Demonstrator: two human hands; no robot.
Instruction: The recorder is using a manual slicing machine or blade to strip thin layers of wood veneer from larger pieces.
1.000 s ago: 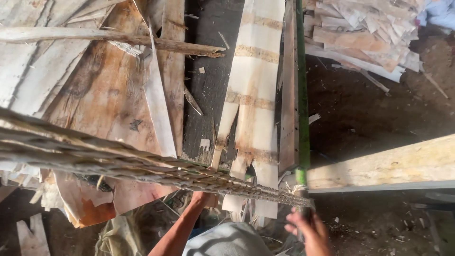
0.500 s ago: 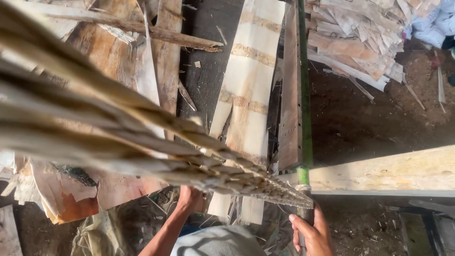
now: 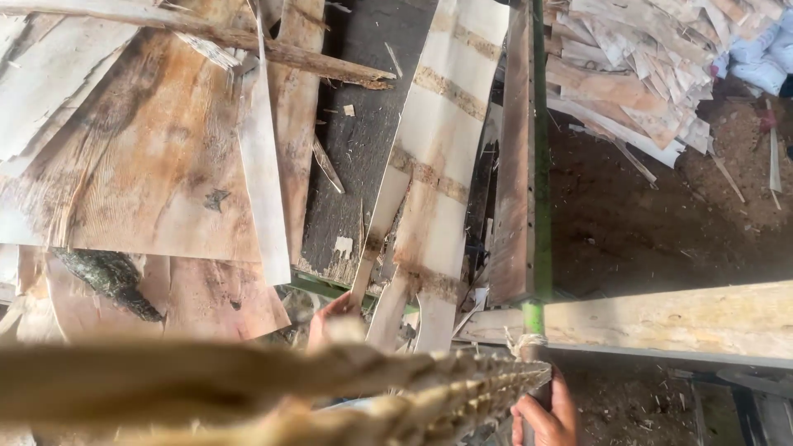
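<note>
A blurred bundle of pale veneer strips (image 3: 248,388) lies across the bottom of the view, close to the camera, with its tip pointing right. My left hand (image 3: 329,315) reaches up past it and pinches the lower end of a narrow veneer strip (image 3: 376,239) on the work table. My right hand (image 3: 547,417) is at the bundle's tip, curled around the dark lower part of the green post (image 3: 539,165). Part of each hand and both forearms are hidden by the bundle.
Broad veneer sheets (image 3: 157,157) cover the table at the left, with a rough stick (image 3: 273,54) across the top. A long taped veneer sheet (image 3: 446,140) lies beside the post. A pale beam (image 3: 677,318) runs right. Veneer scraps (image 3: 644,66) are piled on the dirt floor.
The bundle has dropped from across the middle of the view to its bottom edge. My left hand has reached further up to the narrow strip's end. My right hand stays at the post.
</note>
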